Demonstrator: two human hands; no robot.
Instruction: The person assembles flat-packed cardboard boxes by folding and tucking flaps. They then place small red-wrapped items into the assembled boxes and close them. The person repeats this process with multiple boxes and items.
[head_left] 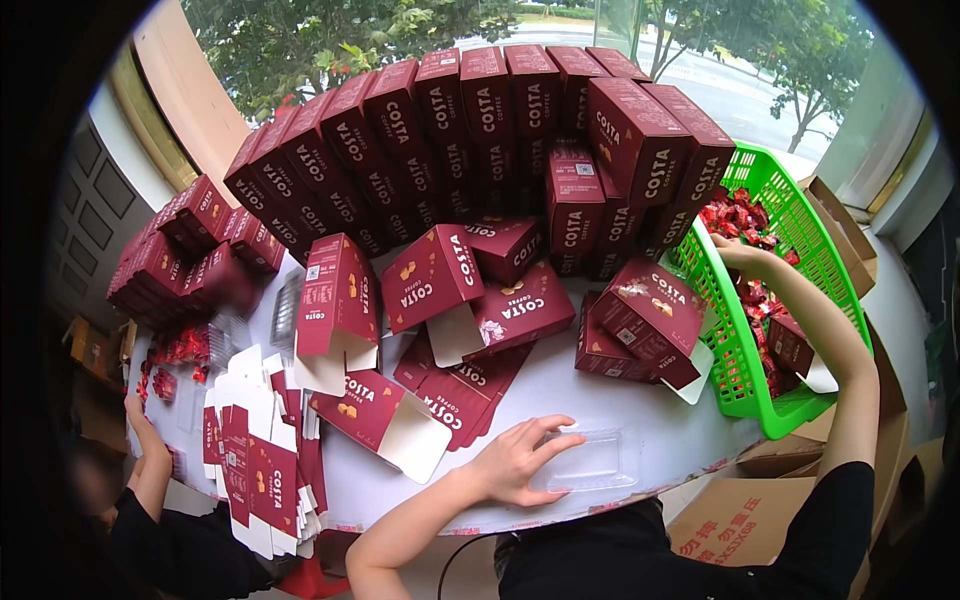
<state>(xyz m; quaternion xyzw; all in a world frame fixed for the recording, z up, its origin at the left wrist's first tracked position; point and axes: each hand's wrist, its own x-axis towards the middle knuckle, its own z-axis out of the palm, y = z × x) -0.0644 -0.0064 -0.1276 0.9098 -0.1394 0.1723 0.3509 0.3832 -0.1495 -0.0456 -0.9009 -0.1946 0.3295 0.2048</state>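
Observation:
My left hand (525, 460) rests near the table's front edge. Its thumb and fingers straddle the left end of a clear plastic tray (600, 465), touching its near and far sides. Nothing shows inside the tray. At the right, my right hand (738, 256) reaches over the side of a green plastic basket (738, 350). Small red-wrapped pieces (745, 215) fill much of the basket; the fingertips are partly hidden there, so what they hold cannot be seen. A maroon carton (790, 345) with a raised white flap lies in the basket under my forearm.
Maroon cartons (420, 110) stand stacked along the table's back. Several open cartons (430, 280) lie in the middle, and flattened ones (265, 465) pile up at left. Another person's arm (150, 450) is at far left, near more red pieces. Brown cardboard boxes (745, 520) stand below the basket.

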